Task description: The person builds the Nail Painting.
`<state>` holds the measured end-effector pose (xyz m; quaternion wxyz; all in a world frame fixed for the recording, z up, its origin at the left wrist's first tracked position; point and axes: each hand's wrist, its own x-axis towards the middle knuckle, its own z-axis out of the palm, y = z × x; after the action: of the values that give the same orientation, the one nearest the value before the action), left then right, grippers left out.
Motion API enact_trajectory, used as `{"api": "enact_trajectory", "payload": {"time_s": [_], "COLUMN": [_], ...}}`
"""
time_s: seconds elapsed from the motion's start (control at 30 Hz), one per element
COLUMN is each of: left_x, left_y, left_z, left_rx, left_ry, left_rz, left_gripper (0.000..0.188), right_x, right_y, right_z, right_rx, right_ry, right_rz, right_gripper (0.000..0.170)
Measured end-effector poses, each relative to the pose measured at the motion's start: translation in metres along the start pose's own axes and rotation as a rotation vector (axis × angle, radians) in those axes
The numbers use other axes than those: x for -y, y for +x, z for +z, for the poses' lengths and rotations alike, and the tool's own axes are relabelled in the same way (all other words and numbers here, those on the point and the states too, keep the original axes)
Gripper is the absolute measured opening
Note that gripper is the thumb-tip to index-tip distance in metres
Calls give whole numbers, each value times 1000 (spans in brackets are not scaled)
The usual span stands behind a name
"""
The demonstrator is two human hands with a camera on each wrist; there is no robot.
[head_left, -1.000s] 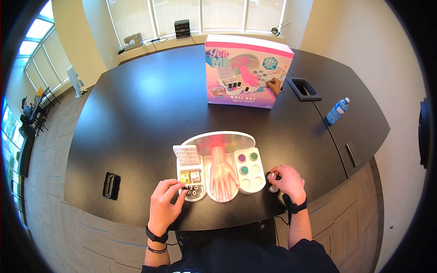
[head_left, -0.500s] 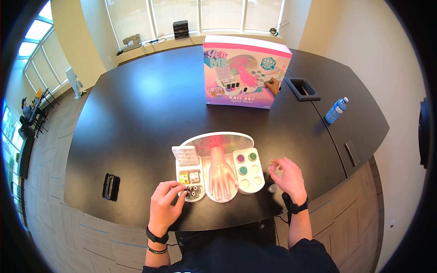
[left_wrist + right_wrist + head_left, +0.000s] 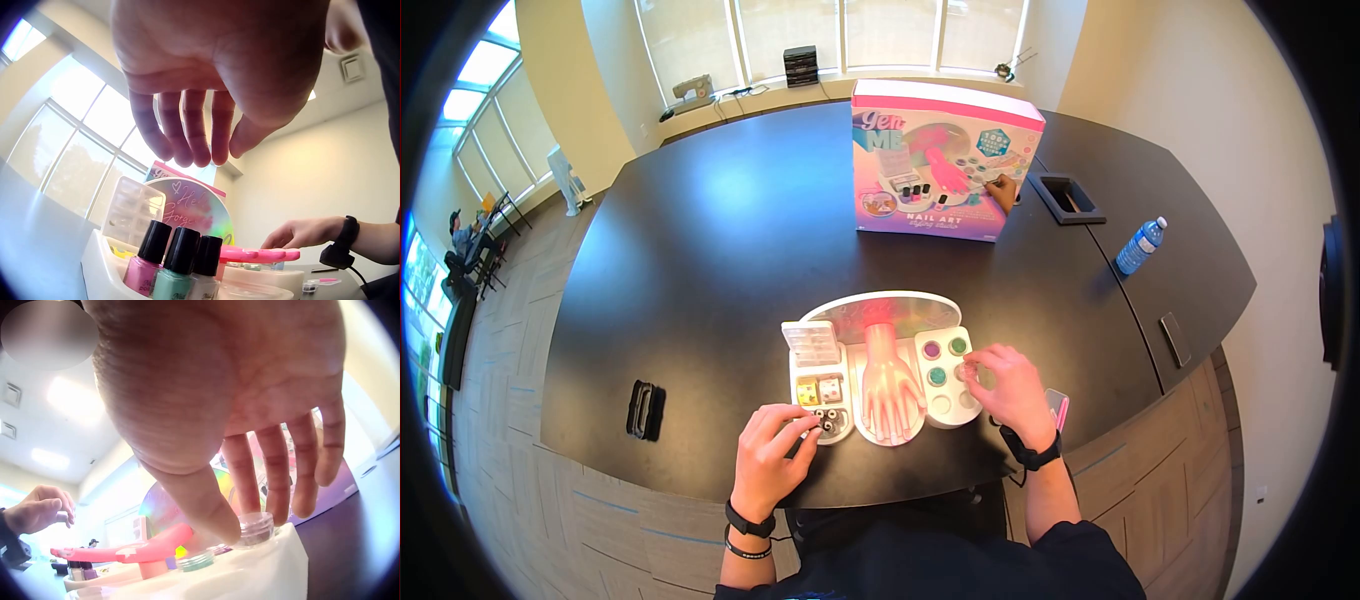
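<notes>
My right hand [image 3: 1015, 395] pinches a small clear-lidded jar [image 3: 256, 528] between thumb and fingers, at the right wing of a white nail-art station [image 3: 946, 421]. Purple [image 3: 931, 349], green [image 3: 957, 346] and teal [image 3: 938, 376] jars sit in round wells there. A pink model hand [image 3: 884, 385] lies along the station's middle, before an oval mirror [image 3: 932, 314]. Over the left wing hovers my left hand [image 3: 768, 455], fingers loosely bent and holding nothing. Beneath it stand black-capped nail polish bottles [image 3: 181, 269] in pink, mint and a pale shade.
Behind the station stands a large nail art box [image 3: 940, 165]. A water bottle [image 3: 1140, 246] and a phone-like slab [image 3: 1174, 339] are at the right; a black case [image 3: 645, 410] lies left. Another small clear pot [image 3: 310, 286] is on the table near my right wrist.
My right hand has lifted the small jar from the table beside the station and carried it left to the wells. The left hand has shifted slightly right.
</notes>
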<state>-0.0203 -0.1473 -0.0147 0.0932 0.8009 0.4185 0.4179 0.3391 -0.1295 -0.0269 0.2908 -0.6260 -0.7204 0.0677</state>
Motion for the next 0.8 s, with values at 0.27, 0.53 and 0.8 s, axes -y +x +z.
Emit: {"api": "enact_trajectory", "payload": {"time_s": [0.27,0.53,0.8], "left_x": [1,1,4], "left_y": [-2,-1,-3], "left_z": [0,1,2], "left_rx": [1,10,6], "left_ry": [0,3,14], "left_rz": [-4,-7,-8], "left_gripper": [20,20,20], "right_x": [0,0,-3], "right_y": [2,3,4], "right_z": [3,4,5], "right_rx": [61,87,93], "right_ry": [-8,-27,-13], "right_rz": [21,27,38], "right_gripper": [17,17,17]}}
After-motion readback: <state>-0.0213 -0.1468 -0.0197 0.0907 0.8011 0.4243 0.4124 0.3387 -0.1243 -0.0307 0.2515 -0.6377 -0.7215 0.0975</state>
